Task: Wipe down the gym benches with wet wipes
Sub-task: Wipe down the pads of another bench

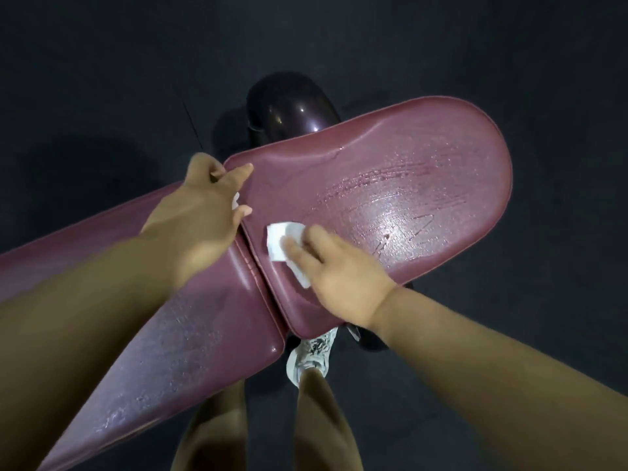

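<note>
Wet bench (407,185), wipe (277,244) half under right hand (336,280)

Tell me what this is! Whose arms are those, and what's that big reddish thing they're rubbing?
The camera sits on a person's head and looks down, so the arms are that person's own. The reddish thing is a gym bench: a rounded seat pad and a long back pad beside it, with a narrow gap between. The right hand presses a white wet wipe flat on the seat pad. The shiny streaks look like wet marks. The left hand rests at the seat pad's edge; something white peeks from under it, and I can't tell what. Below is the person's shoe on the dark floor.
</note>
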The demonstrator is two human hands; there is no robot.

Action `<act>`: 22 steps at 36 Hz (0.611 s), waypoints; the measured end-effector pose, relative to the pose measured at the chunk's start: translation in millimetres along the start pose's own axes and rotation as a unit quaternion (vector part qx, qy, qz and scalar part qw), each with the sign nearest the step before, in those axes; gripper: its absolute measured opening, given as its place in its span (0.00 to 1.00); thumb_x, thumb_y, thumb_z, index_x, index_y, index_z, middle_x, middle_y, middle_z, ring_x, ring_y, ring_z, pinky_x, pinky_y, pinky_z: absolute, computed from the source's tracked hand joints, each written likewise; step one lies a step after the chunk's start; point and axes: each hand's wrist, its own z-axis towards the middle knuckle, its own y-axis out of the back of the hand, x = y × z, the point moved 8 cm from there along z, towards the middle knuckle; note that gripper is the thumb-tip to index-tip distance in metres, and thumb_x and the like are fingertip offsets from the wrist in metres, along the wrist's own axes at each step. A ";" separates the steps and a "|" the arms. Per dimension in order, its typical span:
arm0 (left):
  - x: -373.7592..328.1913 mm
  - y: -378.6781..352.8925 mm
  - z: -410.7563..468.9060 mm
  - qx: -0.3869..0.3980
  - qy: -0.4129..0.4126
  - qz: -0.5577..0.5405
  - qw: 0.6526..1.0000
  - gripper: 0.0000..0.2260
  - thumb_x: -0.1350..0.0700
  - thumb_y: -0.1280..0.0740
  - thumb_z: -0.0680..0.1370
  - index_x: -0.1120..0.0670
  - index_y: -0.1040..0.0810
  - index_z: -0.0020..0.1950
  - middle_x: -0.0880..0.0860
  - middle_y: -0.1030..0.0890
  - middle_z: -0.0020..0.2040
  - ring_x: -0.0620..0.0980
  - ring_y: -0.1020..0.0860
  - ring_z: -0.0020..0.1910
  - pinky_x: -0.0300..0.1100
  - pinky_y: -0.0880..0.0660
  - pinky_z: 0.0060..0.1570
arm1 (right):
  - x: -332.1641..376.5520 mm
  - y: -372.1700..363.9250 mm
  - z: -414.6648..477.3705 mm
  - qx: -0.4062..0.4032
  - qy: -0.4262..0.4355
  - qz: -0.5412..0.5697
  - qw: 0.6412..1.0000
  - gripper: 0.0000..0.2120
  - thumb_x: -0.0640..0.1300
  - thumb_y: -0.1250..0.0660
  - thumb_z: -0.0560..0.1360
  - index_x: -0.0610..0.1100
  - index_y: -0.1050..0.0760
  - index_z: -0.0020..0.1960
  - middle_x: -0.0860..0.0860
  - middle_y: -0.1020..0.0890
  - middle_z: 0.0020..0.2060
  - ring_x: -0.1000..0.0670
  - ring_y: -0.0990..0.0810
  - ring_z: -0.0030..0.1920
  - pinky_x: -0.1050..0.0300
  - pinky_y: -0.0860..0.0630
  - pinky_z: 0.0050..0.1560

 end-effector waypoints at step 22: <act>29.9 4.9 6.0 0.025 0.033 -0.066 0.997 0.24 0.51 0.37 0.79 0.45 0.40 0.74 0.49 0.26 0.66 0.49 0.27 0.64 0.41 0.32 0.55 | -40.2 42.3 76.6 -0.043 -0.076 -0.011 0.996 0.20 0.43 0.40 0.77 0.44 0.33 0.69 0.43 0.30 0.58 0.41 0.25 0.49 0.55 0.36 0.41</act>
